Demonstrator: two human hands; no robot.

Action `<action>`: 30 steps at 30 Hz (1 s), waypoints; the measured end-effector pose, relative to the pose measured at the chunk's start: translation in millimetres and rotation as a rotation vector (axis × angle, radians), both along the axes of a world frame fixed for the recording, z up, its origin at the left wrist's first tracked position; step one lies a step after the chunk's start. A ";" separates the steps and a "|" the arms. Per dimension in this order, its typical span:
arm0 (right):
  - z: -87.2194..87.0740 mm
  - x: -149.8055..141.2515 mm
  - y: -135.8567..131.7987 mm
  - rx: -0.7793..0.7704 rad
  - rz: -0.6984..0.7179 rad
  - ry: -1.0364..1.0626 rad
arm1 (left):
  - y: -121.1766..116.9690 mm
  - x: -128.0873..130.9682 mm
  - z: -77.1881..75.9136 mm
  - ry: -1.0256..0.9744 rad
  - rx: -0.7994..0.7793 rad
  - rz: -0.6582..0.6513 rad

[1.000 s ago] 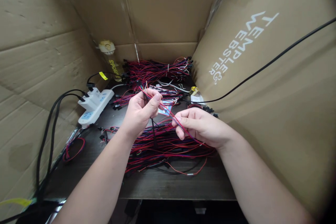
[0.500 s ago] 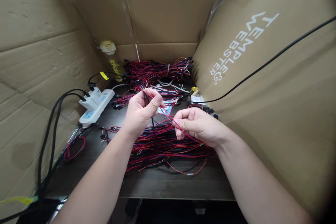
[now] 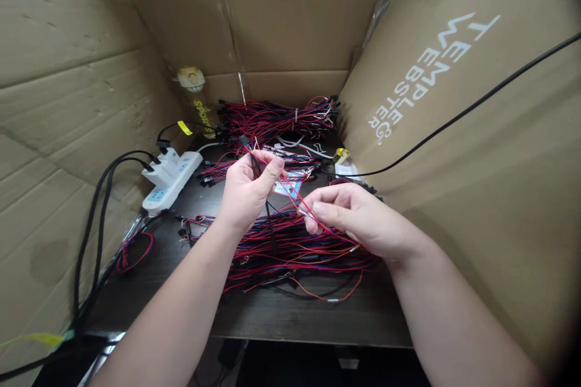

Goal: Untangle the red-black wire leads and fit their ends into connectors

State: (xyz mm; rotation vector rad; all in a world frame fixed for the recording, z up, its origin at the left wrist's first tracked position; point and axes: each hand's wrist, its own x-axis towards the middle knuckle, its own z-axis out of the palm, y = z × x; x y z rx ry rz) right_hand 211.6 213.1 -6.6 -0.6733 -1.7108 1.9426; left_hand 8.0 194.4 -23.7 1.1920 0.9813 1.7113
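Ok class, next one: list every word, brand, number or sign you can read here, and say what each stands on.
"TEMPLE & WEBSTER": white print on the right-hand cardboard panel.
"SPORTS", probably, running sideways: yellow print on the bottle.
Too small or blurred to read: markings on the power strip and the blue-and-white card.

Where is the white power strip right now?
In the head view, the white power strip lies on the left side of the dark tabletop, between the left cardboard wall and the person's left hand.
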 end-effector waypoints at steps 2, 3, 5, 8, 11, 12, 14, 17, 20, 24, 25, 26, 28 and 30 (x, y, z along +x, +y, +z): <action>-0.5 -3.4 -1.3 0.006 -0.057 -0.054 | -0.5 -0.4 -0.9 0.040 -0.007 0.015; -1.2 -5.4 -1.8 0.038 -0.104 -0.078 | -0.3 -0.6 -1.5 0.064 -0.007 0.025; -3.3 -9.2 -2.4 0.195 -0.220 -0.129 | 0.6 -1.3 -2.5 0.104 -0.007 0.047; -7.1 -11.7 -2.4 0.533 -0.378 -0.167 | 3.0 -2.4 -3.7 0.114 -0.008 0.089; -11.0 -10.2 -1.0 0.865 -0.416 -0.099 | 4.9 -2.9 -4.1 0.095 -0.025 0.092; -12.3 -9.5 -0.1 0.973 -0.403 -0.069 | 5.2 -2.8 -4.1 0.091 -0.034 0.086; -14.6 -8.4 2.1 1.180 -0.368 -0.041 | 5.6 -2.4 -4.1 0.088 -0.052 0.081; -16.1 -8.0 5.7 1.389 -0.343 -0.070 | 5.7 -1.7 -4.4 0.088 -0.071 0.079; -15.9 -8.7 7.2 1.437 -0.344 -0.082 | 5.7 -1.0 -6.0 0.079 -0.090 0.079; -15.6 -12.2 3.7 1.196 -0.310 -0.061 | 6.2 0.1 -9.4 0.059 -0.084 0.117; -15.8 -13.4 2.1 1.079 -0.285 -0.084 | 6.4 0.4 -10.1 0.057 -0.081 0.128; -15.9 -14.7 0.3 0.964 -0.260 -0.115 | 6.8 0.8 -10.7 0.056 -0.079 0.137; -16.3 -16.8 -2.9 0.791 -0.224 -0.166 | 7.8 1.2 -11.6 0.057 -0.079 0.151; -16.6 -18.1 -5.2 0.737 -0.217 -0.170 | 9.0 1.0 -12.3 0.057 -0.079 0.165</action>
